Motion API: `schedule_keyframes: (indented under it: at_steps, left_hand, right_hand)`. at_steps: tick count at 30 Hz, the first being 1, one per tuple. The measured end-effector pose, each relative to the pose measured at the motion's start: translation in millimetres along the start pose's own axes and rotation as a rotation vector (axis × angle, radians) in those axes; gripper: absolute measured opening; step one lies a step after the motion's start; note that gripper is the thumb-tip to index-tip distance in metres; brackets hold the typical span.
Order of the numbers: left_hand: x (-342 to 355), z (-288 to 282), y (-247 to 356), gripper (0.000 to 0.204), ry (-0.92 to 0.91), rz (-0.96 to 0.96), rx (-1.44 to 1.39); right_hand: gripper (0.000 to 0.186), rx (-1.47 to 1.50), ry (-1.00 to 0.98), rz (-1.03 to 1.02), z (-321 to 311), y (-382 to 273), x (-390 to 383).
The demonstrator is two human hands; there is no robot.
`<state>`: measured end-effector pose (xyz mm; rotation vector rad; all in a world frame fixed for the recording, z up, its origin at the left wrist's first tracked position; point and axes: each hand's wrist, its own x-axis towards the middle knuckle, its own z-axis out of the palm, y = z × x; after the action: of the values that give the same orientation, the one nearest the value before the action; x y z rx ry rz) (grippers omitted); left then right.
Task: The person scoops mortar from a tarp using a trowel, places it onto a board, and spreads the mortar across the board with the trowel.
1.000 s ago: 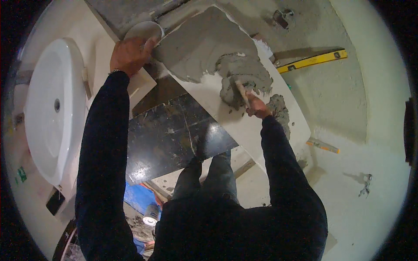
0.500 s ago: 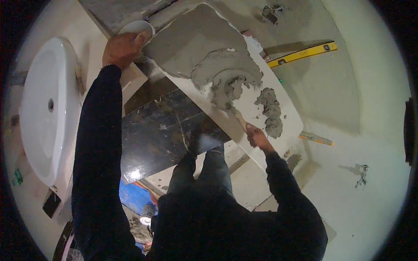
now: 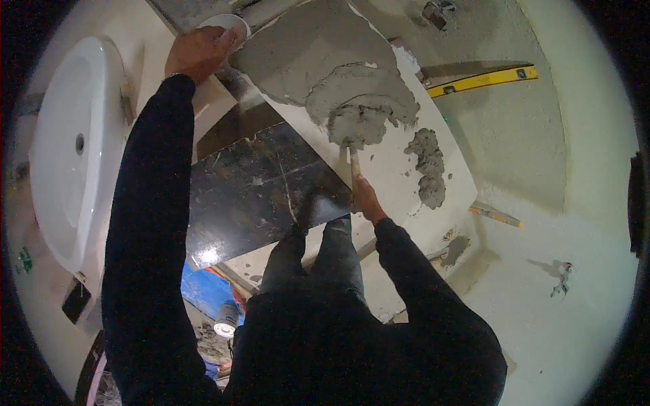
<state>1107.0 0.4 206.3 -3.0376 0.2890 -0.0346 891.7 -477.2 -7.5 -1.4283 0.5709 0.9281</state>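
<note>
A large pale tile (image 3: 447, 186) lies before me, its far part covered in spread grey mortar (image 3: 305, 51). My right hand (image 3: 367, 201) is closed round the handle of a trowel (image 3: 355, 162), near the tile's left edge. Mortar hides most of the trowel's blade. To the right of it sits a separate lump of mortar (image 3: 430, 169). At the far left, my left hand (image 3: 202, 54) is closed on the rim of a round white object (image 3: 229, 24) beside the tile's far left edge; what the object is cannot be made out.
A white washbasin (image 3: 81, 162) stands at the left. A dark, veined, glossy panel (image 3: 254, 189) lies between it and the tile. A yellow spirit level (image 3: 484, 80) lies at the far right, with a smaller level (image 3: 497, 214) nearer. A blue sheet (image 3: 206, 291) shows by my legs.
My right hand and the trowel have moved left, and the handle now points more directly toward me. Mortar near the blade is gathered more closely. My left hand keeps its hold.
</note>
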Motion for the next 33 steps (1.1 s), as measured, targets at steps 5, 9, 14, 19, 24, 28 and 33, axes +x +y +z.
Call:
schedule_keyframes:
  at_steps: [5, 9, 14, 19, 24, 28, 33]
  left_hand:
    - [0, 16, -20, 0.031, 0.212, 0.188, 0.219]
    - [2, 9, -2, 0.035, 0.169, -0.049, -0.119]
    - [-11, 12, -15, 0.048, -0.043, -0.146, -0.003]
    - [0, -36, 14, 0.035, -0.134, -0.004, 0.116]
    - [2, -23, 14, 0.037, 0.056, -0.092, 0.076]
    - [2, -42, 24, 0.043, -0.035, -0.418, -0.388]
    - [1, -34, 17, 0.046, -0.021, -0.371, -0.280]
  right_hand:
    - [0.047, -0.956, -0.073, -0.287, -67, -31, 26]
    - [0.042, -1.384, -0.162, -0.370, -131, -104, 9]
    - [0.041, -1.864, -0.128, -0.448, -134, -199, -5]
    - [0.039, -1.998, -0.249, -0.561, -110, -244, 6]
    - [0.040, -2.142, -0.387, -0.643, -62, -261, 70]
    - [0.036, -2.071, -0.270, -1.322, -36, -290, 146]
    - [0.045, -2.166, -0.255, -1.033, 17, -336, 204]
